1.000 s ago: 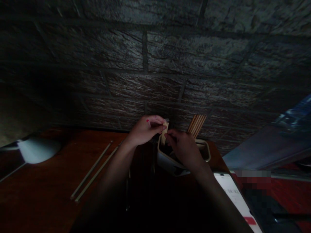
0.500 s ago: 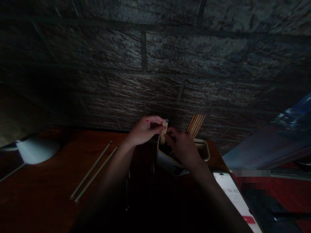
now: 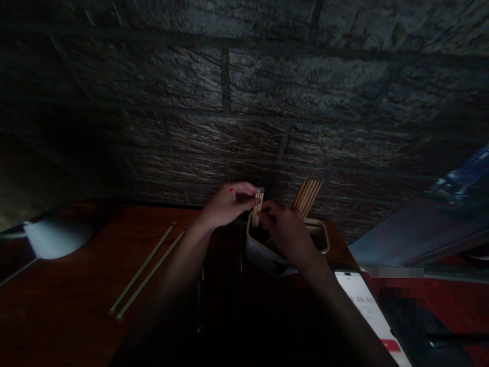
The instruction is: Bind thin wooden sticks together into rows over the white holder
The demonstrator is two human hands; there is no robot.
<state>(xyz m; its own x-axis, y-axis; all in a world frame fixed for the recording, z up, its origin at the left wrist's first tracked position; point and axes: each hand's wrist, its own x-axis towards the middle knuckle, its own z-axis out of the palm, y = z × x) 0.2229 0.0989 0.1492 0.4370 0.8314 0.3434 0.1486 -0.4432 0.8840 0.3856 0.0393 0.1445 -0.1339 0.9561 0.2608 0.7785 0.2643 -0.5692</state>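
Observation:
My left hand [image 3: 228, 205] pinches the upper part of a small bundle of pale chopsticks [image 3: 257, 210], whose lower ends stand in a light-coloured holder [image 3: 265, 257]. A small shiny piece, too small to name, shows at the bundle's top. From the right, my right hand [image 3: 288, 228] reaches over the holder, its fingers closed against the same bundle. Behind that hand, several browner chopsticks [image 3: 307, 198] lean to the right in the holder. The right fingertips are partly hidden, and the holder's inside is dark.
Two long thin rods [image 3: 143, 270] lie on the wooden table [image 3: 69, 306] at left, near a white cone-like object [image 3: 57, 238]. A phone [image 3: 367, 306] with a lit screen lies at the right edge. A dark brick wall [image 3: 252, 137] stands right behind the holder.

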